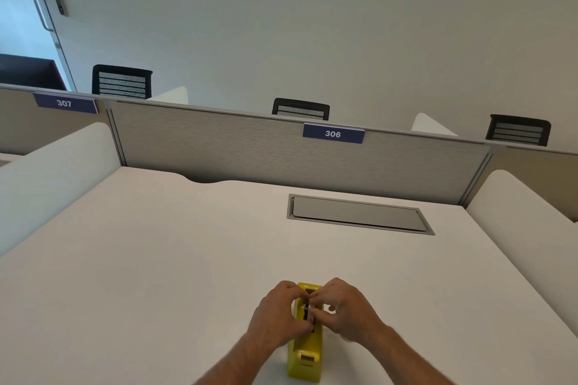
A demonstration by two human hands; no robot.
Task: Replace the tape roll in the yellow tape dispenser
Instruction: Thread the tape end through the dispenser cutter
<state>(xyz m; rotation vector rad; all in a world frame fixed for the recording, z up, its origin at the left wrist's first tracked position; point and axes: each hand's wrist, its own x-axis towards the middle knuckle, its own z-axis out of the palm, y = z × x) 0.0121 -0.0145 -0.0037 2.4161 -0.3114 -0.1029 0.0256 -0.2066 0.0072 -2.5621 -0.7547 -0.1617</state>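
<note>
The yellow tape dispenser point(306, 356) stands upright on the white desk point(156, 259) near its front edge, its cutter end towards me. My left hand point(276, 314) presses against its left side and my right hand point(342, 309) against its right side. The fingertips of both hands meet over the open slot on top, pinching a dark part point(308, 312) that sits in the slot, most likely the tape roll's hub. My fingers hide most of that part, and no tape roll is clearly visible.
A grey cable hatch point(359, 214) is set flush in the desk at the back right. A grey partition point(250, 147) labelled 306 closes the far side, with white side dividers point(525, 228) left and right. Black chairs stand beyond the partition.
</note>
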